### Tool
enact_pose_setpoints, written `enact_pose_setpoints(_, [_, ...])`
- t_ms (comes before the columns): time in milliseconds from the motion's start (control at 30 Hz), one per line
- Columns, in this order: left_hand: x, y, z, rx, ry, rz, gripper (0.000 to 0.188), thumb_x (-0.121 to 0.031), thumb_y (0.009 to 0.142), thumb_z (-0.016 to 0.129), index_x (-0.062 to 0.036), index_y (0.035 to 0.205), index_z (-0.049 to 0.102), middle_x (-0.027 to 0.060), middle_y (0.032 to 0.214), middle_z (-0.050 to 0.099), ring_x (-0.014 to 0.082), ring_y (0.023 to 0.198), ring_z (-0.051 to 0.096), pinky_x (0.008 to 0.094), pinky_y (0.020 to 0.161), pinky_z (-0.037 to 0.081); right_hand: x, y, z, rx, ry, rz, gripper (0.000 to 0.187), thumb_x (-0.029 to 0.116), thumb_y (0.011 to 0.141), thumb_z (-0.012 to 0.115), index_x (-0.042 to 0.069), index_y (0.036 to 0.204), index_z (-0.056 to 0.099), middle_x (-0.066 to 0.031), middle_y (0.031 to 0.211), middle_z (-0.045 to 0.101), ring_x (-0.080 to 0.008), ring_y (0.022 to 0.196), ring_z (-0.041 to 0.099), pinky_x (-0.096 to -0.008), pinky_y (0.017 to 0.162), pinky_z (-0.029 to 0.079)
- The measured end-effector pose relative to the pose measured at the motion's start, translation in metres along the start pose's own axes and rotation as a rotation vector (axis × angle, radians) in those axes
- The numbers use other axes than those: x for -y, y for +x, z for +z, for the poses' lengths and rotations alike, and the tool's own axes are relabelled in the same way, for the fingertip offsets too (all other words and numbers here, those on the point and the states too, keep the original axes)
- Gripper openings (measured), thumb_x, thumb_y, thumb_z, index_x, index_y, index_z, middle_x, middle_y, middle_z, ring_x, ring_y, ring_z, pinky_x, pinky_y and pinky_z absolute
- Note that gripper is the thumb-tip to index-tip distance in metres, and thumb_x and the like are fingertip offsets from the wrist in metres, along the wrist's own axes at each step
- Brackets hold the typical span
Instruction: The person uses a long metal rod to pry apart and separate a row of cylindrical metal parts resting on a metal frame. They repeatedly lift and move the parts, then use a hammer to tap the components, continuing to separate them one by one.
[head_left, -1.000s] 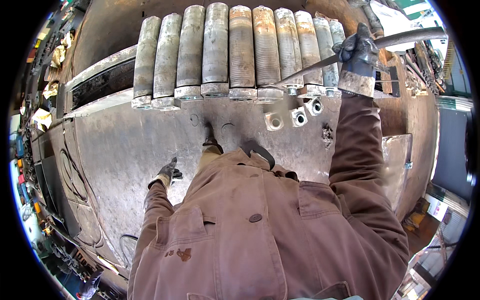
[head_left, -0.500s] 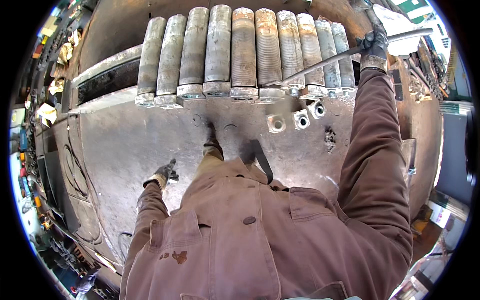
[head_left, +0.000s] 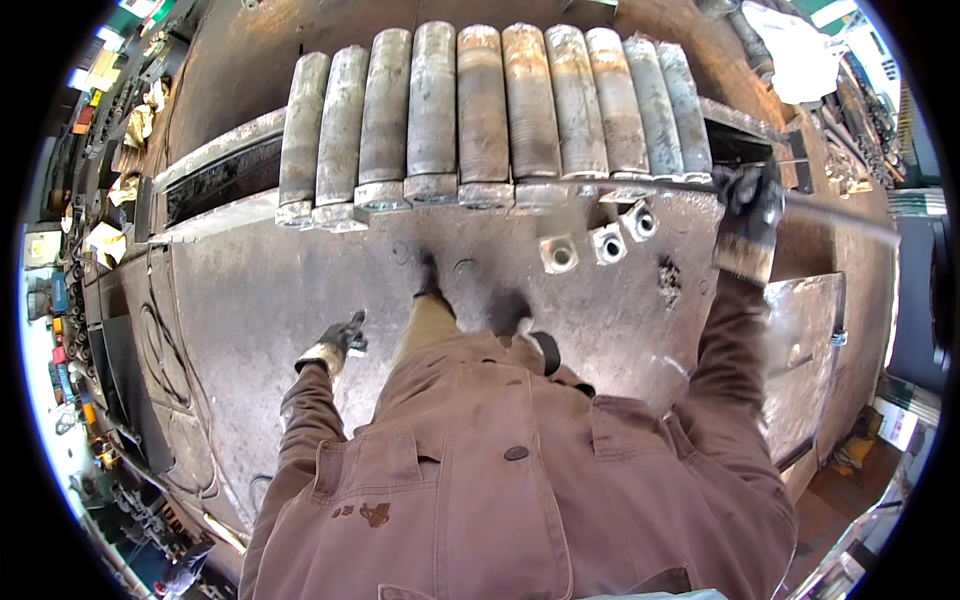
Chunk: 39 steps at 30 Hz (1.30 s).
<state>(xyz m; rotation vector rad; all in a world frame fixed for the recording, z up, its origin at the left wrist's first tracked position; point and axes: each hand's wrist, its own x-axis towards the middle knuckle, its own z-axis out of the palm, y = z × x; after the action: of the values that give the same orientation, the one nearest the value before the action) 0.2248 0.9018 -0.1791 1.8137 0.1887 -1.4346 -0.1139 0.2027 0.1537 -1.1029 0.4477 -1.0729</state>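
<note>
My right hand (head_left: 748,205), in a dark glove with a pale cuff, is closed around a long thin metal bar (head_left: 838,218). The bar crosses the lower ends of the right-hand cylinders; its right end is blurred. Several worn metal cylinders (head_left: 433,110) lie side by side in a row, some rusty at their far ends. Near the row's front are square metal pieces with round holes, one of them a block (head_left: 608,243). My left hand (head_left: 338,342), also gloved, hangs low at the left with its fingers apart, away from the cylinders.
The cylinders rest across a dark channel with a metal rim (head_left: 215,215). A dark clump of debris (head_left: 669,283) lies right of the blocks. At the right is a pale metal plate (head_left: 800,340); a white sheet (head_left: 795,60) lies at the far right. Cables (head_left: 160,345) run along the left.
My right hand has come down and nearer with the bar, whose right end has swung lower. My left hand has barely moved. The view has shifted slightly.
</note>
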Motion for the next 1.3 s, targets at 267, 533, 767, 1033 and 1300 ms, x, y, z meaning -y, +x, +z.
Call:
enact_pose_setpoints(267, [-0.090,-0.052,0.009,-0.085,-0.104,-0.149,0.062,-0.053,0.095,0.063,0.0054,0.114,0.061,0.0168,0.091,0.069,0.0314,0.084,0.069,0.0480,0.077,0.058,-0.132,0.210,0.146,-0.108,-0.402,0.192,0.024,0.025,0.099,0.057,0.004,0.093,0.065,-0.0033,0.067,0.054,-0.0148,0.055,0.051,-0.0321,0.052,0.046])
enact_pose_setpoints(533, [-0.054,0.017,-0.102,-0.111,-0.019,-0.490,0.066,-0.055,0.097,0.056,0.0027,0.129,0.055,0.0218,0.100,0.069,0.0352,0.085,0.070,0.0559,0.073,0.058,-0.126,0.141,0.202,-0.100,-0.279,0.134,0.052,0.045,0.099,0.060,0.012,0.060,0.052,-0.0006,0.048,0.041,-0.0173,0.037,0.038,-0.0346,0.046,0.048])
enact_pose_setpoints(767, [-0.144,0.116,-0.148,0.008,0.107,-0.194,0.065,-0.052,0.094,0.063,0.0055,0.124,0.056,0.0160,0.099,0.067,0.0274,0.070,0.065,0.0434,0.070,0.058,-0.143,0.223,0.210,-0.135,-0.375,0.116,0.030,0.030,0.101,0.059,0.008,0.080,0.059,-0.0003,0.057,0.043,-0.0135,0.044,0.042,-0.0370,0.058,0.058])
enact_pose_setpoints(1033, [-0.230,0.102,-0.096,-0.022,0.180,0.008,0.073,-0.058,0.092,0.065,0.0085,0.120,0.058,0.0176,0.099,0.068,0.0254,0.077,0.068,0.0407,0.072,0.059,-0.223,0.139,0.226,-0.085,-0.444,0.312,0.041,0.036,0.096,0.069,0.009,0.066,0.059,-0.0053,0.053,0.053,-0.0147,0.044,0.049,-0.0309,0.049,0.049])
enact_pose_setpoints(1300, [-0.059,0.043,-0.096,-0.020,0.189,-0.182,0.074,-0.060,0.092,0.064,0.0082,0.120,0.059,0.0163,0.094,0.069,0.0272,0.077,0.068,0.0447,0.070,0.058,-0.207,-0.005,0.044,-0.293,-0.324,0.374,0.050,0.046,0.097,0.064,0.015,0.060,0.052,-0.0047,0.047,0.047,-0.0179,0.036,0.044,-0.0331,0.040,0.042])
